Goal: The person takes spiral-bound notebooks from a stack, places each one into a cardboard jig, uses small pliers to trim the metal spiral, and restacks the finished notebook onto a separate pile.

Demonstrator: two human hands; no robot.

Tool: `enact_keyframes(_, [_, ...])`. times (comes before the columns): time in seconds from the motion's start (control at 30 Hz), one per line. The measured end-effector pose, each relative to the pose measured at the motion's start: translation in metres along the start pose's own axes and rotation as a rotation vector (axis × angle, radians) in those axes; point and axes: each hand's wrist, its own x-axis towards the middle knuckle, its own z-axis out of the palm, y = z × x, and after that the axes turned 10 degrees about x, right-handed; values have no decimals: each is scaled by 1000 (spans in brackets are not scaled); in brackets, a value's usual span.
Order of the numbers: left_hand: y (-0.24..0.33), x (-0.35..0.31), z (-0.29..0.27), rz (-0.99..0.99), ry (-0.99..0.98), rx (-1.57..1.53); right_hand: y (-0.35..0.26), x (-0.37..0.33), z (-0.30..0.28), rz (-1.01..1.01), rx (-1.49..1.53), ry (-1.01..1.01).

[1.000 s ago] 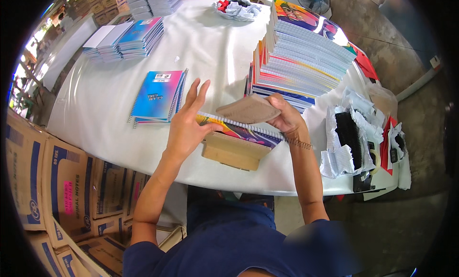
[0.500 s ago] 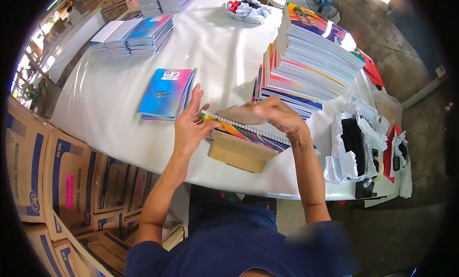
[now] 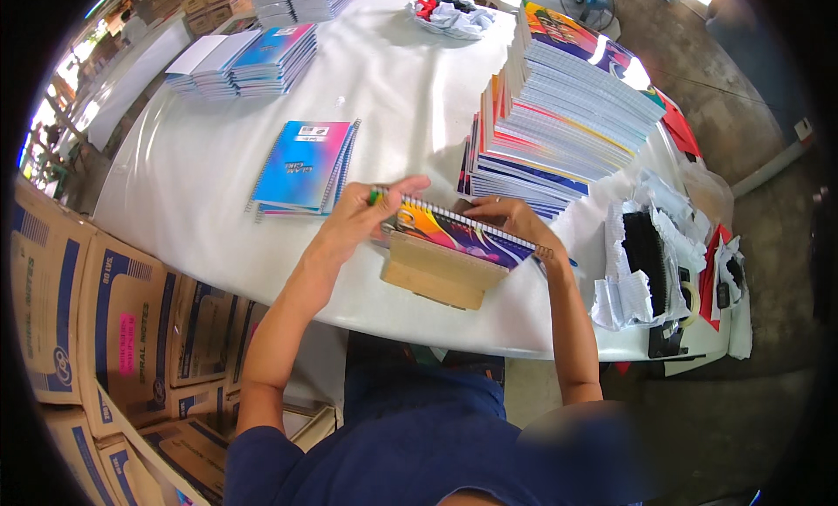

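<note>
A spiral notebook [image 3: 458, 233] with a colourful orange-and-purple cover stands tilted over a folded brown cardboard piece [image 3: 432, 272], its wire coil along the upper edge. My left hand [image 3: 365, 211] is closed round the notebook's left end, thumb over the coil. Behind the coil's right part, my right hand [image 3: 517, 220] has its fingers bent against the notebook; the notebook partly hides them. Left of my hands lie blue-pink spiral notebooks [image 3: 301, 170]. A tall stack of notebooks [image 3: 567, 113] rises beyond my right hand.
Blue-pink notebook piles [image 3: 271, 61] and taller stacks [image 3: 301, 1] stand at the far left of the white-covered table [image 3: 201, 183]. Crumpled wrapping [image 3: 642, 261] and a tape roll [image 3: 690, 303] lie at the right edge. Cardboard boxes [image 3: 127, 323] fill the lower left.
My right hand, blurred earlier above the coil with a sheet, has dropped behind the notebook. My left hand's raised fingers have closed over the notebook's left end. More of its cover shows.
</note>
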Motion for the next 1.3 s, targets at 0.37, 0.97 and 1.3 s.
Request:
enact_keyframes(0.37, [102, -61, -1, 417, 99, 329, 9, -135, -10, 291, -904, 325])
enact_keyframes(0.97, [12, -37, 123, 472, 411, 1288, -116, -115, 79, -48, -458, 408])
enact_keyframes(1.3, [21, -27, 57, 485, 534, 1283, -121, -98, 29, 207, -40, 193])
